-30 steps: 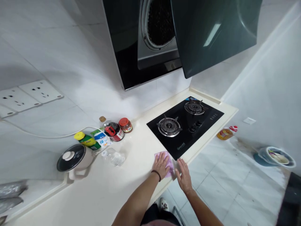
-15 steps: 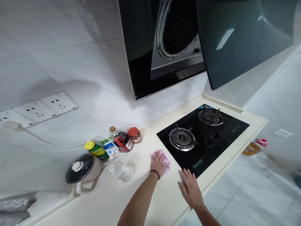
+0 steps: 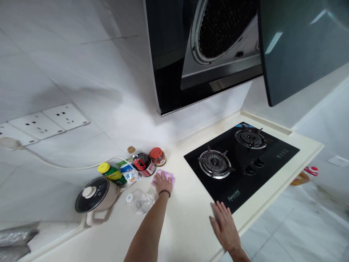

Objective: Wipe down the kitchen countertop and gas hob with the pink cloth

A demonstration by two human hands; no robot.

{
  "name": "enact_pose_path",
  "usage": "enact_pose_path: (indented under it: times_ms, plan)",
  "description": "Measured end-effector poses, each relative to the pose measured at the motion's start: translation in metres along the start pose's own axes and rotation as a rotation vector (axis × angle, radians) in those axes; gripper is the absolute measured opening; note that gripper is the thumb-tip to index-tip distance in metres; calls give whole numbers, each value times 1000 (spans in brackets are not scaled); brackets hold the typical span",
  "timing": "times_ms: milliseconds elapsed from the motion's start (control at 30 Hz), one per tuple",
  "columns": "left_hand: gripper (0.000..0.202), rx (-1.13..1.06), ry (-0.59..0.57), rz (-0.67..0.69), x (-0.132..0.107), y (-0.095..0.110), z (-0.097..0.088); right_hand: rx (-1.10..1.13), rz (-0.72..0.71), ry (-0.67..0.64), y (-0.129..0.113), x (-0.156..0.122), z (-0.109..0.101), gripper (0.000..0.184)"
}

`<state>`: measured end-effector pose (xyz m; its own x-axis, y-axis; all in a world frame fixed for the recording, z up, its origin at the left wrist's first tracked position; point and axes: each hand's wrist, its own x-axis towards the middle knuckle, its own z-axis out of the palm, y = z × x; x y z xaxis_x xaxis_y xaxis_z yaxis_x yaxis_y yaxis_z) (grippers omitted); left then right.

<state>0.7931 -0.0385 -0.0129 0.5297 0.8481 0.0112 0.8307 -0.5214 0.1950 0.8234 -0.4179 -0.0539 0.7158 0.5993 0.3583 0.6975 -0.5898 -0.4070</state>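
Observation:
My left hand, with a beaded bracelet at the wrist, holds a pink-purple cloth pressed against the cream countertop. Its fingers reach forward over the cloth, just in front of a red-lidded jar and a dark jar with a red handle. A clear plastic bottle lies left of that wrist. My right hand rests open and flat near the counter's front edge, its fingertips at the near corner of the black gas stove. Nothing shows in it.
A lidded pot, a green bottle with a yellow cap and a blue-white packet stand along the wall at left. A white cord runs to the sockets. The range hood overhangs the stove. An oil bottle stands beyond the counter.
My left hand has slid the cloth left and toward the wall, close to the jars. The right hand stays at the stove's corner. The view has shifted slightly.

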Motion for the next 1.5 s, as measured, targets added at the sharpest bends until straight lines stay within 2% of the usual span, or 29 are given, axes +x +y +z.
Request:
enact_pose_path:
  times_ms: [100, 200, 267, 433, 500, 567, 633, 700, 767, 900, 1067, 1200, 1267, 1333, 1400, 1500]
  plan:
    - [70, 21, 48, -59, -22, -8, 1, 13, 2, 4, 1, 0, 3, 72]
    - [68, 30, 112, 26, -60, -13, 8, 22, 0, 11, 2, -1, 6, 70]
    - [68, 39, 79, 127, -95, -13, 14, 10, -6, 17, 3, -1, 8, 71]
    - [81, 86, -158, 446, -194, 4, 30, -26, -21, -15, 4, -2, 9, 71]
    - [85, 94, -206, 607, -222, 18, 33, -32, -21, -25, 4, -3, 9, 70]
    - [86, 78, -229, 745, -234, 34, 33, -32, -25, -25, 5, -4, 8, 68]
    - [87, 53, -244, 828, -228, 51, 30, -30, -28, -16, 5, -4, 7, 68]
    - [85, 29, -261, 849, -208, 70, 25, -25, -23, -11, 4, -4, 5, 70]
    - [82, 4, -283, 805, -178, 87, 20, -17, -5, -14, 2, -3, 2, 71]
    - [81, -1, -320, 628, -106, 114, 11, 1, 34, -34, -5, -1, -7, 68]
    - [78, 63, -325, 447, -23, 126, 1, 24, 65, -49, -8, -1, -12, 69]
    - [77, 75, -324, 374, 19, 128, -3, 30, 73, -49, -8, -3, -14, 70]
    - [76, 72, -309, 360, 26, 130, -2, 38, 79, -46, -9, -3, -15, 71]
    - [75, 71, -295, 357, 21, 131, 1, 46, 83, -48, -10, -3, -16, 72]
    - [74, 77, -282, 375, 6, 133, 5, 50, 83, -49, -10, -3, -17, 72]
    - [75, 100, -260, 439, -31, 133, 13, 63, 78, -42, -9, -3, -17, 74]
